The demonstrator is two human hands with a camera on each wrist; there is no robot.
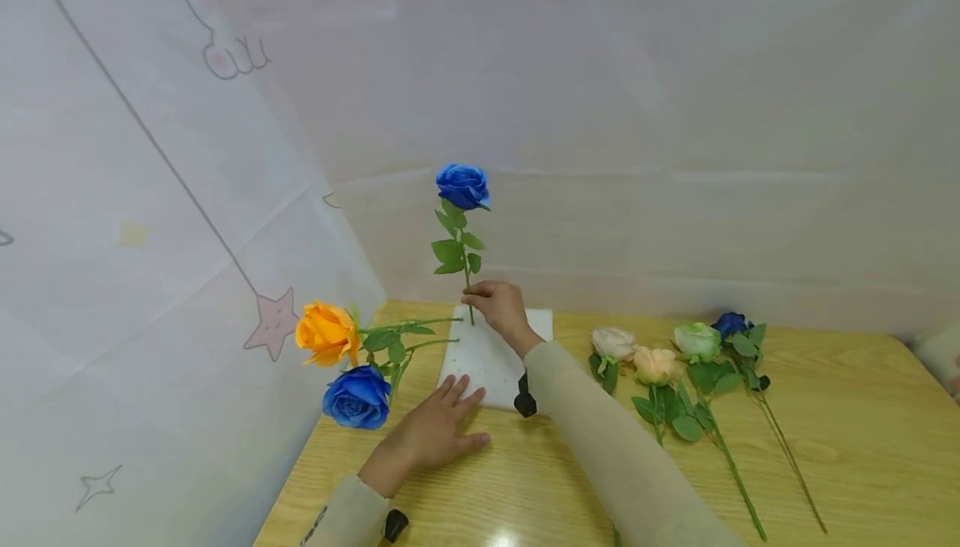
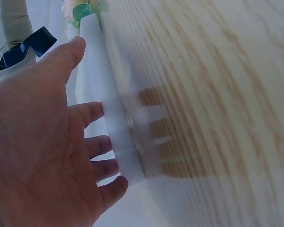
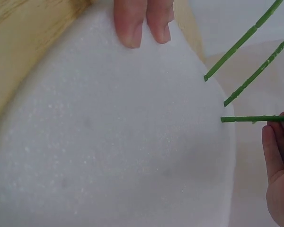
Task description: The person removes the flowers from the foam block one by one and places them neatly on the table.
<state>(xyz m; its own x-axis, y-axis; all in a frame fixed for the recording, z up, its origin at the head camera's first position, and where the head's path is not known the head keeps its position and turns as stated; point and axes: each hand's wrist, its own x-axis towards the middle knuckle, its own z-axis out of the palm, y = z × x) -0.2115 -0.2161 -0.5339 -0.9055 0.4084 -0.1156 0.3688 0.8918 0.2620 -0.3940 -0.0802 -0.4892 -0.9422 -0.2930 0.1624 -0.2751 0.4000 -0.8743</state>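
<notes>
My right hand (image 1: 501, 307) pinches the green stem of an upright blue rose (image 1: 462, 187) between thumb and fingers. The lower end of that stem meets the far part of a white foam block (image 1: 487, 372), close to its edge in the right wrist view. My left hand (image 1: 438, 430) lies with spread, straight fingers on the block's near left side; the left wrist view has its fingertips at the foam (image 2: 109, 94). An orange rose (image 1: 327, 333) and a second blue rose (image 1: 357, 398) lean out leftward, their stem ends at the foam's left edge.
On the wooden table (image 1: 862, 430) at right lie several loose roses: a cream one (image 1: 613, 343), a peach one (image 1: 656, 365), a pale green one (image 1: 697, 341) and a dark blue one (image 1: 731, 325). A pale wall sheet (image 1: 600, 113) hangs behind and to the left.
</notes>
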